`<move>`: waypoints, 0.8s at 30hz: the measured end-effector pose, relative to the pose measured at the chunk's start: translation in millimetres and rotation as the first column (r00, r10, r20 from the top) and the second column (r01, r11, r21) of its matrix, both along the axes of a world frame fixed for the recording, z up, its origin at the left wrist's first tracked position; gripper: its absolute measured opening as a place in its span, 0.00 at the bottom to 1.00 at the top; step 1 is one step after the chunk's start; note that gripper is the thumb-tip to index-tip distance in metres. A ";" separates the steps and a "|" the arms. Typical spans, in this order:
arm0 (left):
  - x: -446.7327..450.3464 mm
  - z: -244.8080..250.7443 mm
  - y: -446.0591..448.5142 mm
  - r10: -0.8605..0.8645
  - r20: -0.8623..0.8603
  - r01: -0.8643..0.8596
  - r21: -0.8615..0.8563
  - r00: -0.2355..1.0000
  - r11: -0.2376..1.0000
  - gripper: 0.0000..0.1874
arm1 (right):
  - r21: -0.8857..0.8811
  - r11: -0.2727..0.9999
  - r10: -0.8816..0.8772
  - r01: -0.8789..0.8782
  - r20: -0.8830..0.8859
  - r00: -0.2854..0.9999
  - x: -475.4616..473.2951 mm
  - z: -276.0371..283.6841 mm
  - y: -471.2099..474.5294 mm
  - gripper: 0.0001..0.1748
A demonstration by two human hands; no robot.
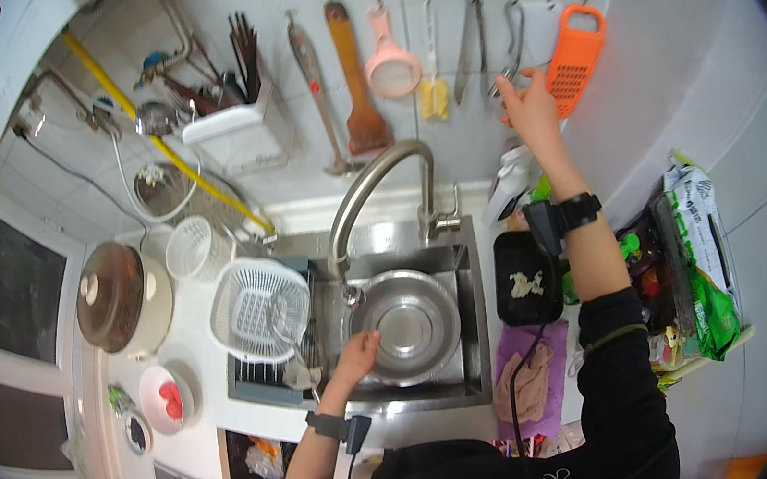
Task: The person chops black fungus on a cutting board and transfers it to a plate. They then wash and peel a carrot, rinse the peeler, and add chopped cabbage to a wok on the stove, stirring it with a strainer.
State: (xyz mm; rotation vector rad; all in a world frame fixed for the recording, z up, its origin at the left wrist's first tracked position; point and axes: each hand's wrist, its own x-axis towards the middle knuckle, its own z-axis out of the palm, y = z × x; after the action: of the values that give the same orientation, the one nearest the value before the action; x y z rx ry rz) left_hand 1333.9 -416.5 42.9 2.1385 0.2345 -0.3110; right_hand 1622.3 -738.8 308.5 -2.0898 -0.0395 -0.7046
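Note:
My right hand (529,104) is raised to the wall, its fingertips at the lower end of a hanging metal kitchen tool (516,40); whether they grip it is unclear. An orange plastic grater (574,58) hangs just right of the fingers, and metal tongs (467,47) hang to the left. My left hand (359,355) is low over the sink, at the left rim of a round stainless steel basin (412,375), its fingers loosely curled. Nothing is plainly seen in it, and its underside is hidden. The basin sits in the sink under the curved faucet (374,168).
White plastic baskets (258,307) and a lidded pot (118,296) stand left of the sink. A black tray (505,281) with pale scraps and a pink cloth (530,384) lie on the right. A wooden spatula (349,62) and pink strainer (392,72) hang on the wall.

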 end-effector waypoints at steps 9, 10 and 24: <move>-58.6 -4.9 60.9 0.256 0.154 -0.269 0.071 0.954 0.960 0.17 | 0.044 0.775 0.409 -0.630 -0.794 0.449 -136.2 -240.5 51.3 0.25; -67.2 -3.8 64.1 0.337 0.169 -0.347 0.029 0.926 0.937 0.15 | -0.132 0.691 0.363 -0.711 -0.787 0.499 -147.3 -269.1 55.1 0.29; -129.2 -17.6 91.3 0.524 0.231 -0.531 -0.036 0.820 0.847 0.11 | 0.043 0.906 0.307 -0.421 -0.751 0.584 -165.2 -371.4 92.4 0.23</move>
State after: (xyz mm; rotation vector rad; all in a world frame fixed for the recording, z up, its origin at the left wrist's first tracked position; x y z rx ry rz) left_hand 1204.7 -325.2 25.3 2.0181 0.6826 0.2706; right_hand 1457.1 -646.5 -62.9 -2.2565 -0.0598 0.4668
